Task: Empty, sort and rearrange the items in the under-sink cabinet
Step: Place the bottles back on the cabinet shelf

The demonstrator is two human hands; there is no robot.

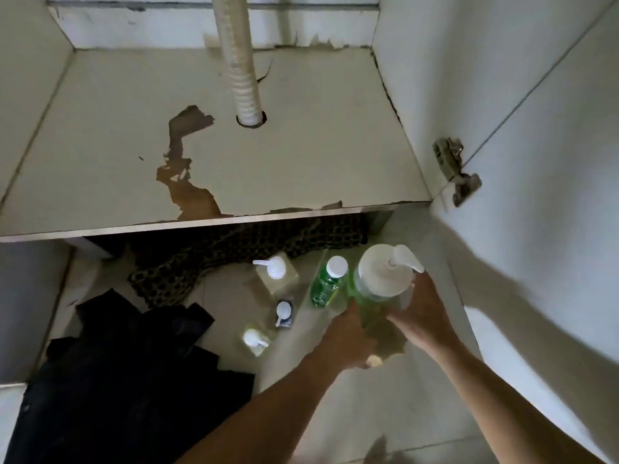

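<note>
The under-sink cabinet [301, 155] filled the upper two thirds of the frame, its peeling floor bare apart from the ribbed drain hose [239, 61] dropping through a hole near the upper centre. The open door [552, 162] with its hinge [455, 169] took up the right side. Below the cabinet's front edge, on the tiled floor [351, 396], lay a black cloth [127, 380] at lower left and a patterned dark cloth [214, 259] partly tucked under the cabinet base.

Right of centre stood the large green pump bottle [378, 283], upright with its long axis vertical and its pump spout pointing toward the right of the frame. Both hands were on it: the left hand [348, 336] curled round its lower left side, the right hand [422, 316] wrapped against its right flank, fingers reaching up near the pump collar. Whether the bottle rested on the floor or hung just above it could not be told. Neither hand was clearly nearer; the cabinet lay straight up the frame from the bottle.

Just left of it stood a smaller green bottle with a white cap [330, 279], then a square clear pump bottle [276, 272], a small dark-labelled bottle [284, 313] and a small pale pump bottle [256, 339], all upright and near together.
</note>
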